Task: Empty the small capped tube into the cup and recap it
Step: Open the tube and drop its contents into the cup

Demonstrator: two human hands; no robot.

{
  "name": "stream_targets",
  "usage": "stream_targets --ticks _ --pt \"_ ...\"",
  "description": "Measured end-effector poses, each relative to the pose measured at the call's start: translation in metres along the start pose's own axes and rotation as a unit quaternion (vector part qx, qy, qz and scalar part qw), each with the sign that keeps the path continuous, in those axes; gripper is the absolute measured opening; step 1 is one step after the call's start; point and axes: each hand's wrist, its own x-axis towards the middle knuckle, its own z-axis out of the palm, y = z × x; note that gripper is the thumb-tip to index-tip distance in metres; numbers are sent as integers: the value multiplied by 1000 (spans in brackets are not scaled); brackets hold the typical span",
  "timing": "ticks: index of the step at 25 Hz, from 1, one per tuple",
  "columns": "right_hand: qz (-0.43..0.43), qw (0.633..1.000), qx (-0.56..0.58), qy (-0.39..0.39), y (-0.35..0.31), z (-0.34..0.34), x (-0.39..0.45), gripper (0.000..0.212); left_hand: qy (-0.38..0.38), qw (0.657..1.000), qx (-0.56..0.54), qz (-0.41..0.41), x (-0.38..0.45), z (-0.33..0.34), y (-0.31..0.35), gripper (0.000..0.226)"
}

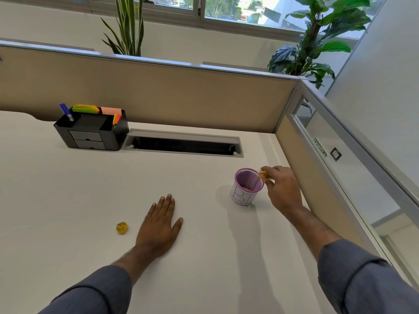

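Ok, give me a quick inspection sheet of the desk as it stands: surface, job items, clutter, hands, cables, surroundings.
Surface: white desk, bare in the working area.
Job's things: purple mesh cup upright with a white label; small amber tube tipped at the cup's rim; yellow cap off, lying on the desk left of the left hand.
Clutter: black desk organiser with sticky notes and a blue pen, at the back.
Hands: right hand holds the tube over the cup; left hand rests flat on the desk, empty.
Cables: nothing seen; open cable slot looks dark inside.
Surroundings: beige partition, plants and windows behind.
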Motion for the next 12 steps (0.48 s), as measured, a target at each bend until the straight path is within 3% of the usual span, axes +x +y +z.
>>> stream_targets --ticks 4,12 --pt "-55 997 -60 -13 2 0 4 30 4 1000 4 1 -1 0 0 72" --pt "-67 990 -124 0 -3 -6 14 27 5 1000 1 0 -1 0 0 70"
